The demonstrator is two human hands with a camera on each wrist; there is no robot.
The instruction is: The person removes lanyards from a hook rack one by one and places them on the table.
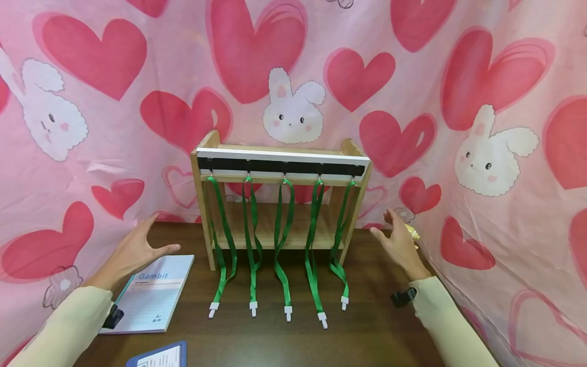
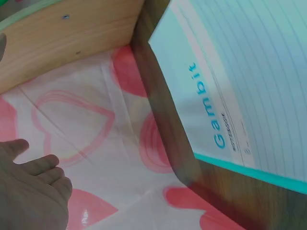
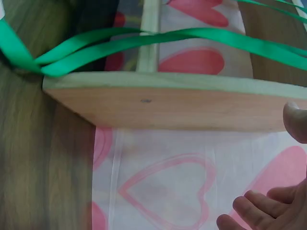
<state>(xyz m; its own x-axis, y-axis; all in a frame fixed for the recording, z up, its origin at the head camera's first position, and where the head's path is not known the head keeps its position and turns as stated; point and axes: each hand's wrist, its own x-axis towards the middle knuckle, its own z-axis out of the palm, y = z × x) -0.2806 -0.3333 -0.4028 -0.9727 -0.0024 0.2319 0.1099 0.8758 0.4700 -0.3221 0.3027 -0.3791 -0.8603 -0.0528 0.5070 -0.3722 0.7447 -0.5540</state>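
Note:
A small wooden rack (image 1: 281, 242) stands at the middle of the table, with a white-and-black strip (image 1: 284, 167) across its upper front. From that strip hang several green lanyards (image 1: 230, 251), each ending in a white plastic clip (image 1: 288, 313). To the rack's left, my left hand (image 1: 137, 248) hovers above a notebook (image 1: 158, 290), fingers extended and thumb apart. My right hand (image 1: 398, 245) is raised on the rack's right side, its fingers spread and holding nothing. Both wrist views show the hands apart from the rack's side panels (image 3: 192, 109).
A blue-framed card holder (image 1: 160, 356) lies at the table's front left, partly cut off. Behind the right hand is a small yellow object (image 1: 412, 232), mostly hidden. Pink heart-and-rabbit cloth (image 1: 183, 61) hangs around the brown table (image 1: 284, 346).

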